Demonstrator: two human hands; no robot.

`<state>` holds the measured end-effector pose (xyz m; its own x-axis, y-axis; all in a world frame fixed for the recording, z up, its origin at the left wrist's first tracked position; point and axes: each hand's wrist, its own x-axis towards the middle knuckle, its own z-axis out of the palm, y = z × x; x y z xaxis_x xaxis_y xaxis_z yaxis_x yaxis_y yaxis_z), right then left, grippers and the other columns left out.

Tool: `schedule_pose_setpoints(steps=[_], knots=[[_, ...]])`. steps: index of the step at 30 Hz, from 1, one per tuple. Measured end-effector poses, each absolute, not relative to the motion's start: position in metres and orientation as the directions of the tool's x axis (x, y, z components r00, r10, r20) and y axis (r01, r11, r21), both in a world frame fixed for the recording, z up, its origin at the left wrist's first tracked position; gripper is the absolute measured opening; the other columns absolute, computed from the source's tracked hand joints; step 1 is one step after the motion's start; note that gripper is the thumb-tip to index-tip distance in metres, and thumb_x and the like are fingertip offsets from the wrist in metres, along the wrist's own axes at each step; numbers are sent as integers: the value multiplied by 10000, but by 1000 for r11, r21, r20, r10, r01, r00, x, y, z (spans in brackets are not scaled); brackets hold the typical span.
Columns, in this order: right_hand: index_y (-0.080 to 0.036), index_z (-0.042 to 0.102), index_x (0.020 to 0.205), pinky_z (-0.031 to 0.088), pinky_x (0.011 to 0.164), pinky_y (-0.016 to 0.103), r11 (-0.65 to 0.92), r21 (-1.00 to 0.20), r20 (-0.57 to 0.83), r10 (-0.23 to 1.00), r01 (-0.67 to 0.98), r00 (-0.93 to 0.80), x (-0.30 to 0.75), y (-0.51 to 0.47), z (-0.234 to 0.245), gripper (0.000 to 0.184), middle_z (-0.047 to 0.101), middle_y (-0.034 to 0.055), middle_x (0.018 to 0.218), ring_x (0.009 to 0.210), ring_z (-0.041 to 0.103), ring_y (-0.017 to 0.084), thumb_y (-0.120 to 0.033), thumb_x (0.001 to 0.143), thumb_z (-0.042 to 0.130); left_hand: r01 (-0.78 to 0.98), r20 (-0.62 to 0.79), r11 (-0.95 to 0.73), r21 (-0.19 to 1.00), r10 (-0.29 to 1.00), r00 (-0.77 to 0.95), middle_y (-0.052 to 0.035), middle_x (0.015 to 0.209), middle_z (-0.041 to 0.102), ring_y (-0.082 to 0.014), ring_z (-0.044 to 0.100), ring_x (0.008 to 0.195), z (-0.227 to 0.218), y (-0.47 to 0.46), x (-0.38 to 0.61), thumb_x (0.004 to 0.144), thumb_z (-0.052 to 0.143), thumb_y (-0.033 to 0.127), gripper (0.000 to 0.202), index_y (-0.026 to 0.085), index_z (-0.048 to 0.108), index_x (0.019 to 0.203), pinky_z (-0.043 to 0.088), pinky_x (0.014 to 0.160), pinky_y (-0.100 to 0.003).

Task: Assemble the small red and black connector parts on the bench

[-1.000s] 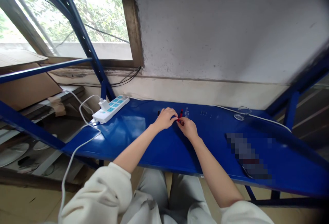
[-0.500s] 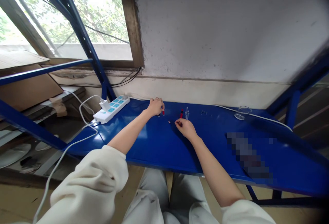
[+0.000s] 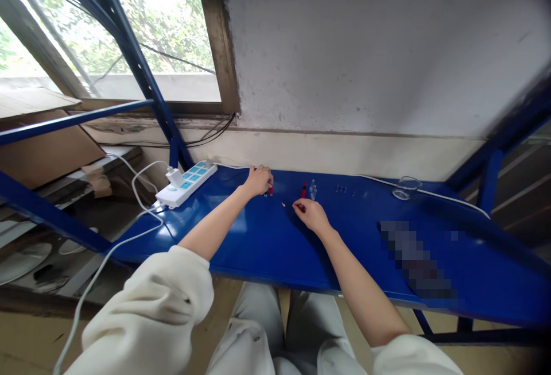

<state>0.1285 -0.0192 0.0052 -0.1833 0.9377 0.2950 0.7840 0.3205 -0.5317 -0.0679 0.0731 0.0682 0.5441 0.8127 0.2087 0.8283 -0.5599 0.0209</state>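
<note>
My left hand (image 3: pixel 257 180) is stretched to the back of the blue shelf (image 3: pixel 241 237), its fingers curled round a small red piece (image 3: pixel 271 190) that touches the surface. My right hand (image 3: pixel 313 215) rests mid-shelf in a pinch on a tiny dark red item (image 3: pixel 300 207). Between the hands lies a tiny pale bit (image 3: pixel 283 204). Just beyond my right hand stand a small red part (image 3: pixel 303 189) and some clear small parts (image 3: pixel 313 189).
A white power strip (image 3: pixel 186 181) with a plugged-in charger and white cable sits at the back left. Clear round glass pieces (image 3: pixel 405 188) and a thin cable lie at the back right. A blurred patch (image 3: pixel 413 260) covers something on the right. Blue rack posts frame the shelf.
My left hand left my right hand and reached back-left with a small red piece, lowering it to the shelf. My right hand has barely moved.
</note>
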Motion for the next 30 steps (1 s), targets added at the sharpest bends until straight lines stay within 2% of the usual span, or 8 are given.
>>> schedule_pose_setpoints(steps=[17,22,30], knots=[[-208,620,858,375,563,216,316,-523,358,924,791,-132,134,-21,10,220,621,21,740,652,553,129,-274,812,415,831,188,-556,15,818,544,-58,947,574,-237,440,969,69,74,-69,716,570,175,77,191,645,708,266,805,-393],[-209,612,805,359,536,215,205,-512,334,942,834,-27,140,-22,15,206,626,24,736,657,568,134,-291,814,424,836,180,-548,23,825,536,-58,948,575,-237,438,976,69,73,-68,715,570,184,72,192,640,721,268,819,-397],[-193,599,733,298,459,218,18,-497,194,977,868,91,149,-19,14,204,618,41,684,556,543,130,-314,808,452,838,186,-544,35,828,530,-62,961,578,-243,441,989,69,71,-69,731,569,210,81,197,646,751,268,826,-393]])
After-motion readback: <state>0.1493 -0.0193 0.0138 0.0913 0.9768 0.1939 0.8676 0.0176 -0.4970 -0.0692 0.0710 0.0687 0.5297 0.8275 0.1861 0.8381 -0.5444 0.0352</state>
